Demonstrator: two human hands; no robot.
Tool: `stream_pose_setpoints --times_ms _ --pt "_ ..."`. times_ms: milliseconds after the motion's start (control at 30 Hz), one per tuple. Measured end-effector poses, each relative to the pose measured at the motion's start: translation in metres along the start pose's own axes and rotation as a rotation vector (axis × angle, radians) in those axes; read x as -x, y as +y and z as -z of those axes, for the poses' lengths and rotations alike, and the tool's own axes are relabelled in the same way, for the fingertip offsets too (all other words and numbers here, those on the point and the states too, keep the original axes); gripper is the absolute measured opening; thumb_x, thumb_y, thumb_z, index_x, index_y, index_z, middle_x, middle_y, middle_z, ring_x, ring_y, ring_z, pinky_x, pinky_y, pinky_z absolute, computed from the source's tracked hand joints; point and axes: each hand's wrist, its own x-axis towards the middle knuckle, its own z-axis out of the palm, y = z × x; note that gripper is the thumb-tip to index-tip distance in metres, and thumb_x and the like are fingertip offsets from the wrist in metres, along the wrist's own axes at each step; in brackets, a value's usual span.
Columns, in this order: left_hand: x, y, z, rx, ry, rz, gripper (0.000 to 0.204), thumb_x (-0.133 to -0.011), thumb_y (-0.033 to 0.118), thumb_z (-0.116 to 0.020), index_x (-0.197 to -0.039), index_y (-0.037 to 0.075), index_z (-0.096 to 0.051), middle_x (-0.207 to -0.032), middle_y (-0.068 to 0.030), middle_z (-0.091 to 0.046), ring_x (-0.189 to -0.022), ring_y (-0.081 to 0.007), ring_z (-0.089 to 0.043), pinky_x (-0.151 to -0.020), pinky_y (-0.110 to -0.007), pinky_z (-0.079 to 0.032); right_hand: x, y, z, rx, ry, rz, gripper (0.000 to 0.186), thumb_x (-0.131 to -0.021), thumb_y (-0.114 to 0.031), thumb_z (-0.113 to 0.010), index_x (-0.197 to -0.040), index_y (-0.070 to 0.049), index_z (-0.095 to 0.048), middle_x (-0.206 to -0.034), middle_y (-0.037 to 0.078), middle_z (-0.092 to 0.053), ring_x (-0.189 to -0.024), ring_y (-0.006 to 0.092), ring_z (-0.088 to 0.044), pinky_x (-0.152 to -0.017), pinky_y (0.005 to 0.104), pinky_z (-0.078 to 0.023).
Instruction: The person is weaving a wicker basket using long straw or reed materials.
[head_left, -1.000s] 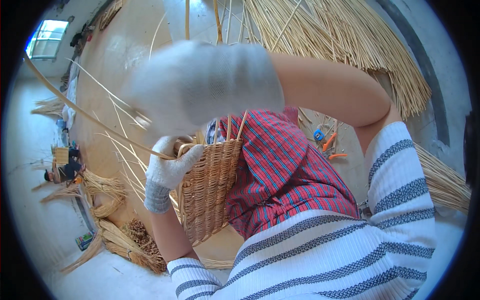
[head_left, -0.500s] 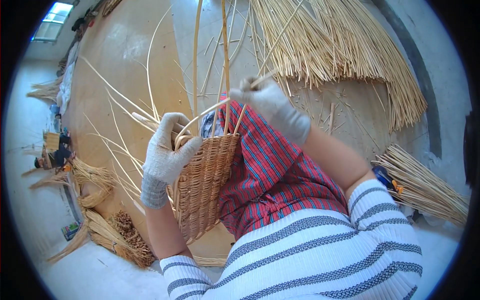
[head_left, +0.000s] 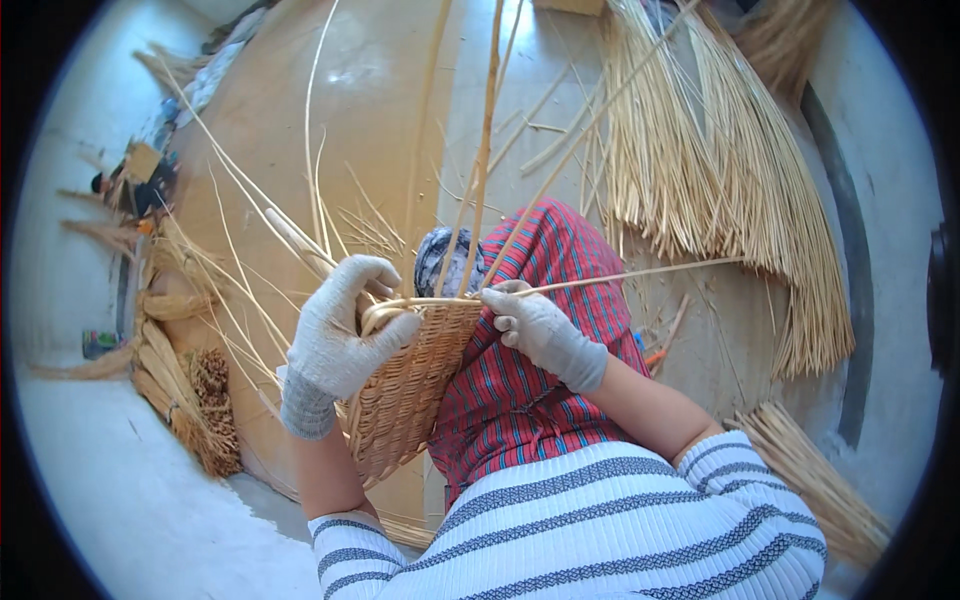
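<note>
A woven wicker basket [head_left: 411, 385] rests against red plaid fabric [head_left: 545, 250] over my lap, with several long upright stakes [head_left: 481, 160] rising from its top. Gloved in white, my left hand [head_left: 355, 325] is curled over the basket's left top corner, gripping the rim. My right hand [head_left: 525, 325], also gloved, pinches a pale reed [head_left: 640, 271] at the rim's right corner; the reed's free length sticks out to the right. More loose reeds fan out to the left of my left hand.
Long reed bundles [head_left: 750, 200] lie at the upper right, another [head_left: 815, 480] at lower right. Dried bundles [head_left: 180, 400] line the left wall, where a person [head_left: 140, 185] sits farther off. An orange-handled tool [head_left: 655, 355] is partly visible beside my right knee.
My right hand swept from over the basket to the right, then came down to the rim's right corner with the reed. My left hand stays on the rim. The view has shifted.
</note>
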Motion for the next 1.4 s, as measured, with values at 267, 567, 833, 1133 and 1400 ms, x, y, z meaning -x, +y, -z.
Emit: stream_pose_setpoints --times_ms 267,567,833,1133,1400 --pt "0.010 0.012 0.012 -0.121 0.170 -0.081 0.041 -0.078 0.010 -0.081 -0.110 0.005 -0.057 -0.090 -0.0044 -0.060 -0.080 -0.0107 -0.059 -0.072 -0.026 -0.051 -0.019 -0.016 -0.010 -0.165 -0.482 -0.125 0.043 -0.099 -0.024 -0.060 -0.139 -0.014 -0.047 -0.098 -0.003 -0.059 -0.073 0.0065 -0.060 -0.059 0.0203 -0.048" --pt "-0.001 0.086 0.071 -0.180 0.286 -0.328 0.040 -0.079 0.013 -0.081 -0.109 0.006 -0.055 -0.092 -0.0049 -0.060 -0.084 -0.0118 -0.059 -0.077 -0.027 -0.051 -0.015 -0.097 -0.083 -0.203 -0.531 0.308 0.029 -0.095 -0.017 -0.066 -0.120 -0.005 -0.058 -0.096 0.000 -0.058 -0.065 0.0048 -0.049 -0.052 0.0163 -0.039" --pt "-0.041 0.080 0.104 -0.107 0.388 -0.581 0.042 -0.077 0.010 -0.083 -0.106 0.004 -0.054 -0.098 -0.0025 -0.053 -0.078 -0.0087 -0.055 -0.069 -0.022 -0.046 0.012 -0.206 -0.128 0.106 -0.516 0.808 0.037 -0.091 -0.024 -0.073 -0.117 0.000 -0.063 -0.082 -0.003 -0.060 -0.058 0.0027 -0.048 -0.050 0.0171 -0.036" --pt "-0.105 -0.027 0.087 0.196 0.283 -0.659 0.041 -0.076 0.012 -0.085 -0.107 0.004 -0.061 -0.100 -0.0035 -0.054 -0.081 -0.0098 -0.054 -0.071 -0.025 -0.046 -0.004 -0.195 -0.110 0.412 -0.214 0.874 0.031 -0.088 -0.020 -0.076 -0.112 -0.002 -0.066 -0.077 -0.002 -0.065 -0.057 0.0036 -0.055 -0.049 0.0178 -0.043" --pt "-0.109 -0.048 0.108 -0.142 0.308 -0.696 0.040 -0.077 0.012 -0.083 -0.112 0.003 -0.067 -0.108 -0.0082 -0.061 -0.101 -0.0197 -0.059 -0.091 -0.034 -0.050 -0.031 -0.192 -0.114 0.459 -0.214 0.924 0.032 -0.092 -0.022 -0.072 -0.114 0.001 -0.066 -0.074 0.000 -0.066 -0.051 0.0044 -0.055 -0.046 0.0195 -0.043"
